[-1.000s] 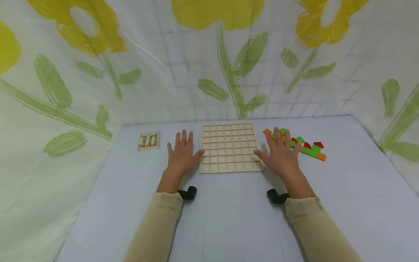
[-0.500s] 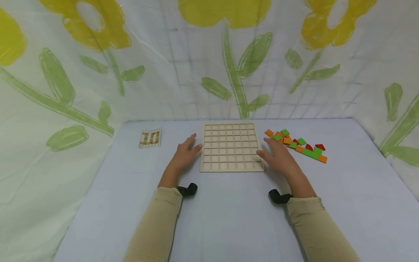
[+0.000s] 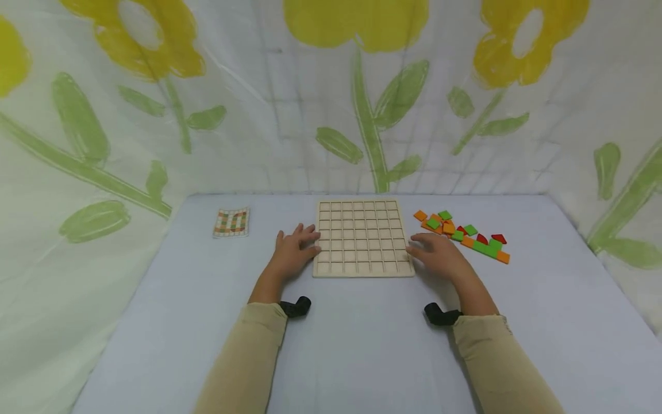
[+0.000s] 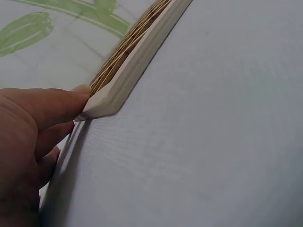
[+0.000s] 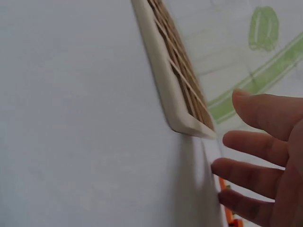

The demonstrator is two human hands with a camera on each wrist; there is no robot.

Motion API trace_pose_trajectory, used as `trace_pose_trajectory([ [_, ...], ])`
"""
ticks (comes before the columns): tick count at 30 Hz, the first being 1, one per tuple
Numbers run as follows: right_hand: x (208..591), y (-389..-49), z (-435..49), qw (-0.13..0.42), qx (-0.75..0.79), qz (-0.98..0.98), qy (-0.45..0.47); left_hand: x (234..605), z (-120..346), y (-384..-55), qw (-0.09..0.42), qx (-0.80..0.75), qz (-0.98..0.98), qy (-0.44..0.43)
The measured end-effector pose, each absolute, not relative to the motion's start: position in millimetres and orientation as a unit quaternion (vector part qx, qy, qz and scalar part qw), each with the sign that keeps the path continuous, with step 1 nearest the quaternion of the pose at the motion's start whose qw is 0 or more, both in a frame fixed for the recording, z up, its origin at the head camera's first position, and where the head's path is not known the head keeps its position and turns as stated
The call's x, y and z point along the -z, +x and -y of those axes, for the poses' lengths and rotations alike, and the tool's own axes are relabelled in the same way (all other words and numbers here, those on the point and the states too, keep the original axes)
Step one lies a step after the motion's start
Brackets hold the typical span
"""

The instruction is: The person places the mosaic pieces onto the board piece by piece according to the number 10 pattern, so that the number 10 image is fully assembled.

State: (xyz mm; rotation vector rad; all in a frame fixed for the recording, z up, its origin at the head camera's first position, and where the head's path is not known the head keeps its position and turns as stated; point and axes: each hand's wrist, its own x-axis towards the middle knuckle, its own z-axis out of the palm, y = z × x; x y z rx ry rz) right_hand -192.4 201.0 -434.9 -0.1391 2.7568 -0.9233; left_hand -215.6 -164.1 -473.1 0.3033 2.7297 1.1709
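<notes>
A square wooden grid board [image 3: 362, 236] lies flat at the far middle of the table. My left hand [image 3: 292, 253] rests at its left edge, thumb and fingertips right at the rim; in the left wrist view the thumb [image 4: 61, 104] touches the side near a corner. At the opposite edge my right hand [image 3: 439, 256] has its fingers loosely bent, the thumb close to the rim. The right wrist view shows that hand's fingers [image 5: 251, 177] spread, with nothing between them and the thumb.
Several orange, green and red flat pieces [image 3: 486, 248] lie in a loose row right of the board, just beyond the right hand. A small card [image 3: 231, 223] with a coloured grid pattern lies at the far left. A flower-painted curtain [image 3: 258, 115] hangs behind the table.
Both hands have dropped from spread fingers over the board's sides to its two edges, fingers now more bent. The right hand has drawn back from the coloured pieces, uncovering them.
</notes>
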Motion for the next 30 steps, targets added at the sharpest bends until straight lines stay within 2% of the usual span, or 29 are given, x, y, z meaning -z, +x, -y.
trace_pose_trajectory([
  [2,431,-195,-206,0.116,0.328,-0.937,-0.018,473,163,-214,0.077,-0.387,-0.913,0.1],
  [9,423,-225,-228,0.047,0.334,-0.941,0.029,476,162,-212,0.057,-0.396,-0.912,0.09],
  [15,423,-245,-237,0.069,0.309,-0.948,0.031,474,162,-211,0.047,-0.4,-0.911,0.088],
  [23,426,-252,-237,0.085,0.249,-0.964,0.041,476,160,-210,0.018,-0.407,-0.908,0.095],
  [30,424,-261,-234,0.084,0.253,-0.964,-0.001,475,160,-209,0.021,-0.405,-0.91,0.092],
])
